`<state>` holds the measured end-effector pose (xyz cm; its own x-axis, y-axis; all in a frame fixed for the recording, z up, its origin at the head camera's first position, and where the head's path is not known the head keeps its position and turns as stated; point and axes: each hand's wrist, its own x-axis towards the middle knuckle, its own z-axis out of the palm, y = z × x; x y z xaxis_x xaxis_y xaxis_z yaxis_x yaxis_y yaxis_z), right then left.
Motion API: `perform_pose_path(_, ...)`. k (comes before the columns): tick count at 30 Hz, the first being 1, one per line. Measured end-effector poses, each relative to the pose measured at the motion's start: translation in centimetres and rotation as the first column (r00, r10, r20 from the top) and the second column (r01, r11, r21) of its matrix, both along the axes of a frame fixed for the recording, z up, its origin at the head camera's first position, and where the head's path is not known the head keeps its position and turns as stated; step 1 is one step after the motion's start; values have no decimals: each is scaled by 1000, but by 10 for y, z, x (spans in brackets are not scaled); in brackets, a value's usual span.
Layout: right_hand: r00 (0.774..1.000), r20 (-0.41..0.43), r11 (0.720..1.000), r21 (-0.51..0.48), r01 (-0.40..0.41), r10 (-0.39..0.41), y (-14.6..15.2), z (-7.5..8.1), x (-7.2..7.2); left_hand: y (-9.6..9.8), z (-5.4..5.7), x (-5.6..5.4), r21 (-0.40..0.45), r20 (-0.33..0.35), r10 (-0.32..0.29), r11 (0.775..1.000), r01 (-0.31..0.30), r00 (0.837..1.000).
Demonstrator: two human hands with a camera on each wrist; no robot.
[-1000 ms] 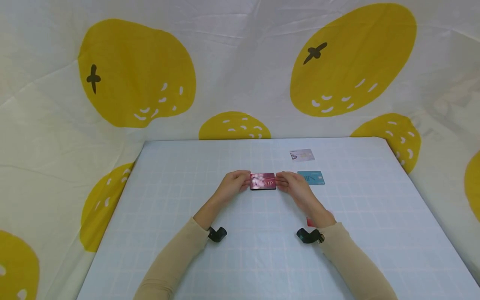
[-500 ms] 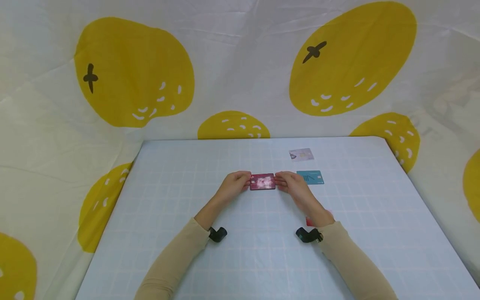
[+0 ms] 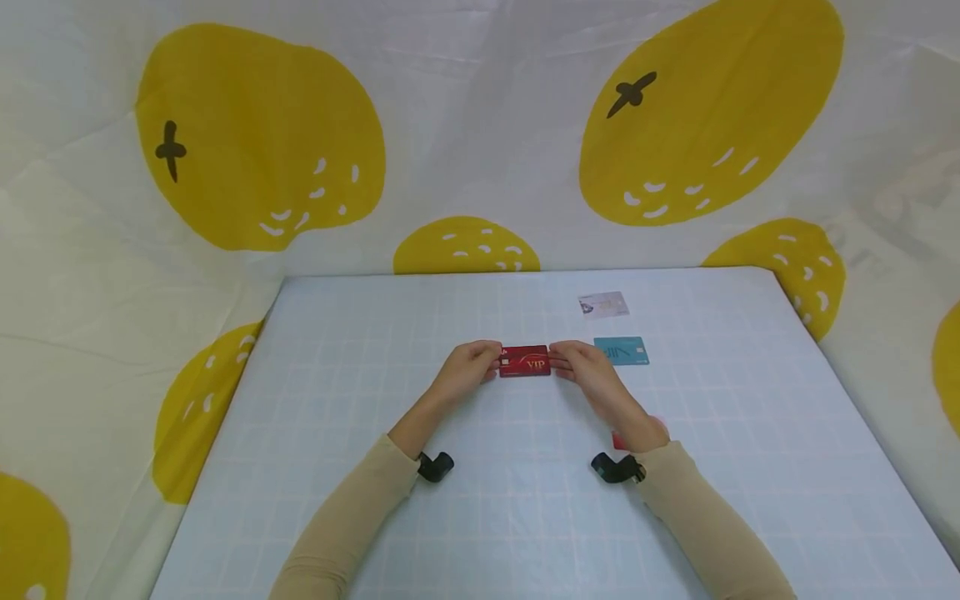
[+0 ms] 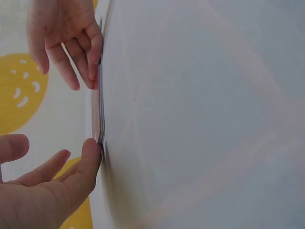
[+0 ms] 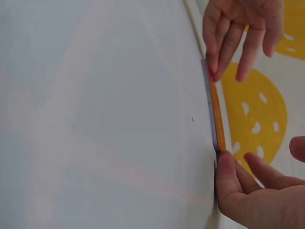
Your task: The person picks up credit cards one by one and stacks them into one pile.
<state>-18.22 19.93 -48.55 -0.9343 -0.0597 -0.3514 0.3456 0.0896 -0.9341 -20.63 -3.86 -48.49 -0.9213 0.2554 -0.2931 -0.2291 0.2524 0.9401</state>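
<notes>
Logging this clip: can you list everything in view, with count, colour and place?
VIP card: one on top, red, between the hands; layered edge, so possibly more beneath, number unclear
Teal card: one, teal, on the table, partly behind the right hand
Pale card: one, pale grey, beyond the teal card
Red item: one, red, mostly hidden by the right wrist, likely a card
Table: one, pale blue check, under everything
Backdrop: white with yellow fruit, behind and beside the table
Wrist cameras: two, black, at the cuffs
Sleeves: two, beige, on both arms
Left hand: one, bare, at the VIP card's left end
Right hand: one, bare, at its right end
</notes>
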Motion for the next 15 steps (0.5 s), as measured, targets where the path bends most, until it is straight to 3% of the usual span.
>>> perform_pose_path(15,1000,-18,999,23,-24,24,0,3,1,-1,-3,-1,-13,-10,7,1000,-7,1000)
